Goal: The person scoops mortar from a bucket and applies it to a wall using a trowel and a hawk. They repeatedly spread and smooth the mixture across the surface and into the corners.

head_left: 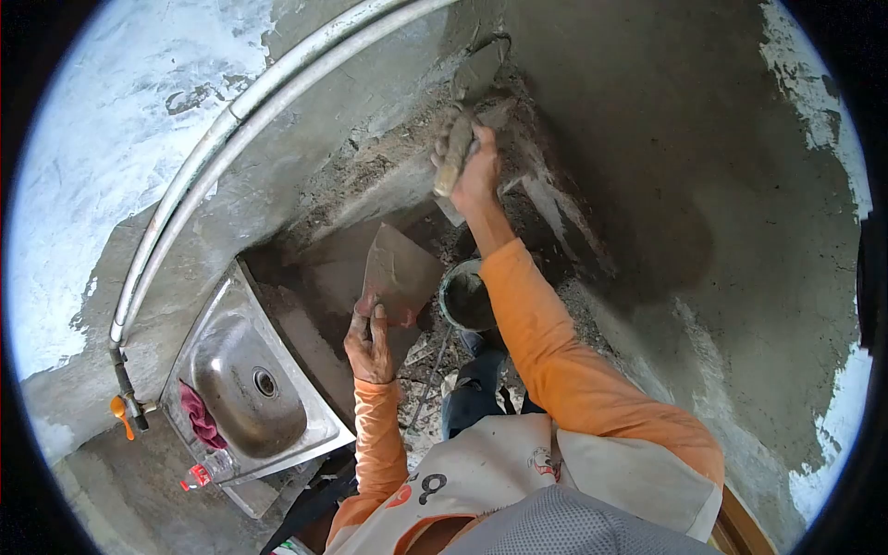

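Observation:
My right hand (pixel 476 176) is closed around the worn handle of a trowel (pixel 477 76), whose blade lies up against the grey wall near the corner. Lower and to the left, my left hand (pixel 371 346) grips the near edge of a flat, grey-smeared board (pixel 400 273), thumb on top. The board is tilted, and a thin smear of mortar shows on its face. Between the board and my right forearm stands a bucket (pixel 468 294) with grey mortar inside, partly covered by my sleeve.
A steel sink (pixel 242 370) sits at the left, with a dark red cloth (pixel 202 413) and a plastic bottle (pixel 209 468) on its edge. White pipes (pixel 190 199) curve along the wall to an orange-handled tap (pixel 121 414). A rough ledge (pixel 370 180) runs below the wall; rubble covers the floor.

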Available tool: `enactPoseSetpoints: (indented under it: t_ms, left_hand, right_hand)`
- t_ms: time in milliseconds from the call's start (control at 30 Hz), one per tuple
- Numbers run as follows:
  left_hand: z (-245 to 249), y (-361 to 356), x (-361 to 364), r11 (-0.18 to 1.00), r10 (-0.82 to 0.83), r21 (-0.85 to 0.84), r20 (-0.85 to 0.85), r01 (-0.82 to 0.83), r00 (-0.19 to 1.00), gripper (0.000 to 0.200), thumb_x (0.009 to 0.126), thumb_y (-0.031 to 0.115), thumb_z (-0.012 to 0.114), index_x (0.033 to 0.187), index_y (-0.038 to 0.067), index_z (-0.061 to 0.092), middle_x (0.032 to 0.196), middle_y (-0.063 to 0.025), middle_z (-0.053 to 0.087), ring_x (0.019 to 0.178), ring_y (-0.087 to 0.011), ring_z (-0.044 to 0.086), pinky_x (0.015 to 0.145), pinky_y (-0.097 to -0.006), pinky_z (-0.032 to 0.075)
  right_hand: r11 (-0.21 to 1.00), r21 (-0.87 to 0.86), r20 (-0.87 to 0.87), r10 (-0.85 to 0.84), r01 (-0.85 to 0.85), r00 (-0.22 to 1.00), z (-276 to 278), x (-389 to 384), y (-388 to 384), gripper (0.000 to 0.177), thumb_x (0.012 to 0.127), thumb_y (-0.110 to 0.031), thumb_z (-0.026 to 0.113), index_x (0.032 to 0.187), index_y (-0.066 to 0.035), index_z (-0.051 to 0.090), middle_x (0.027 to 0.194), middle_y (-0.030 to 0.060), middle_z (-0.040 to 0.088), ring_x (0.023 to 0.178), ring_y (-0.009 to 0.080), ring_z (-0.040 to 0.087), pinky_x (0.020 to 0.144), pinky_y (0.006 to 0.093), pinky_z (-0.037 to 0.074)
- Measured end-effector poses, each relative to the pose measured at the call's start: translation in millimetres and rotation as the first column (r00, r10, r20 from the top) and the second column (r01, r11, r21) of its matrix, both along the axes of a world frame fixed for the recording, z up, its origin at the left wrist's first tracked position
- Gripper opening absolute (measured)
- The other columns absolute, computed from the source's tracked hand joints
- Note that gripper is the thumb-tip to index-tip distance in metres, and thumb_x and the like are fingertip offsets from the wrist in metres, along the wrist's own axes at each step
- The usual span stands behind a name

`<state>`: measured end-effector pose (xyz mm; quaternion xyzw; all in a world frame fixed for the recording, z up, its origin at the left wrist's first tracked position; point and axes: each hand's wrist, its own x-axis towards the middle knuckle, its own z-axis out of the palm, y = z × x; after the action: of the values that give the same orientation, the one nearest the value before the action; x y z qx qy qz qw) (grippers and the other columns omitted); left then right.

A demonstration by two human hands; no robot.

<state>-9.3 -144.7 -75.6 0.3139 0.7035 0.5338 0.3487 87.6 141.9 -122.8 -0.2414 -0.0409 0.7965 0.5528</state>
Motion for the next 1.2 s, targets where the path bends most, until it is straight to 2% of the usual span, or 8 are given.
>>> enactPoseSetpoints:
  t_ms: [367, 500, 667, 833, 967, 1033, 1067, 1200]
  left_hand:
    - [-22, -12, -12, 0.997, 0.009, -0.069, -0.132, -0.018, 0.991, 0.037, 0.106, 0.019, 0.055, 0.134, -0.004, 0.059, 0.121, -0.0102, 0.066, 0.107, -0.0174, 0.061, 0.094, -0.0306, 0.047]
    - [-7, -4, -10, 0.999, 0.045, 0.006, -0.07, -0.044, 0.997, 0.037, 0.105, 0.02, 0.055, 0.134, -0.003, 0.06, 0.118, -0.0098, 0.067, 0.105, -0.0169, 0.06, 0.093, -0.0308, 0.048]
    - [-9, -6, -11, 0.998, 0.047, -0.038, -0.171, -0.054, 0.984, 0.037, 0.105, 0.018, 0.055, 0.134, -0.004, 0.06, 0.113, -0.0088, 0.069, 0.099, -0.0159, 0.06, 0.089, -0.0307, 0.048]
    - [-9, -10, -13, 0.998, 0.016, -0.058, -0.147, -0.024, 0.989, 0.036, 0.104, 0.017, 0.055, 0.133, -0.004, 0.06, 0.114, -0.008, 0.068, 0.1, -0.0145, 0.06, 0.089, -0.0295, 0.048]
    - [-12, -9, -13, 0.994, 0.009, -0.104, -0.094, -0.019, 0.996, 0.034, 0.105, 0.016, 0.054, 0.132, -0.003, 0.061, 0.114, -0.0075, 0.068, 0.101, -0.0141, 0.059, 0.089, -0.0287, 0.047]
    - [-15, -9, -11, 0.998, 0.015, -0.065, -0.116, -0.022, 0.993, 0.034, 0.105, 0.016, 0.055, 0.132, -0.003, 0.061, 0.114, -0.0074, 0.068, 0.101, -0.014, 0.059, 0.088, -0.0285, 0.047]
    - [-17, -8, -11, 0.999, 0.028, -0.023, -0.136, -0.031, 0.99, 0.034, 0.105, 0.016, 0.055, 0.132, -0.003, 0.062, 0.114, -0.0072, 0.068, 0.1, -0.0139, 0.059, 0.088, -0.0282, 0.047]
    - [-21, -7, -14, 1.0, 0.024, 0.003, -0.1, -0.024, 0.995, 0.035, 0.105, 0.019, 0.056, 0.132, -0.003, 0.062, 0.115, -0.0073, 0.067, 0.101, -0.0137, 0.059, 0.088, -0.0282, 0.047]
  right_hand:
    - [0.987, -0.016, 0.058, 0.161, -0.16, 0.985, -16, -23, -37, 0.034, 0.097, -0.037, 0.049, 0.116, -0.012, 0.061, 0.084, 0.0028, 0.061, 0.071, 0.0171, 0.06, 0.067, 0.037, 0.051]
    - [1.0, -0.011, 0.144, -0.009, 0.01, 0.99, 1, -18, -16, 0.029, 0.098, -0.036, 0.048, 0.109, -0.011, 0.061, 0.085, 0.0024, 0.061, 0.071, 0.0175, 0.059, 0.066, 0.0369, 0.05]
    - [0.997, -0.078, 0.187, 0.027, -0.013, 0.982, 7, -43, -4, 0.03, 0.1, -0.034, 0.046, 0.103, -0.01, 0.062, 0.084, 0.0037, 0.06, 0.069, 0.0181, 0.059, 0.066, 0.037, 0.05]
    - [0.998, 0.036, 0.133, 0.037, -0.042, 0.99, 23, -19, -11, 0.026, 0.101, -0.033, 0.046, 0.102, -0.01, 0.058, 0.08, 0.0047, 0.059, 0.065, 0.0182, 0.058, 0.058, 0.0369, 0.049]
    - [1.0, -0.001, 0.137, -0.011, 0.011, 0.99, 19, -40, 10, 0.028, 0.1, -0.035, 0.047, 0.103, -0.011, 0.059, 0.08, 0.0047, 0.059, 0.062, 0.0186, 0.058, 0.058, 0.0361, 0.049]
    - [0.976, -0.215, 0.139, -0.008, 0.038, 0.99, 5, -45, 7, 0.029, 0.1, -0.035, 0.046, 0.105, -0.01, 0.06, 0.079, 0.0049, 0.058, 0.061, 0.019, 0.057, 0.058, 0.0361, 0.05]
    - [0.998, -0.048, 0.096, 0.041, -0.036, 0.995, -7, -35, 1, 0.03, 0.1, -0.033, 0.044, 0.107, -0.009, 0.06, 0.078, 0.0051, 0.058, 0.061, 0.019, 0.057, 0.057, 0.0359, 0.049]
    - [1.0, 0.018, 0.158, -0.005, 0.003, 0.987, 11, -20, -3, 0.028, 0.101, -0.031, 0.042, 0.1, -0.009, 0.059, 0.075, 0.0051, 0.057, 0.061, 0.0184, 0.055, 0.058, 0.0373, 0.048]
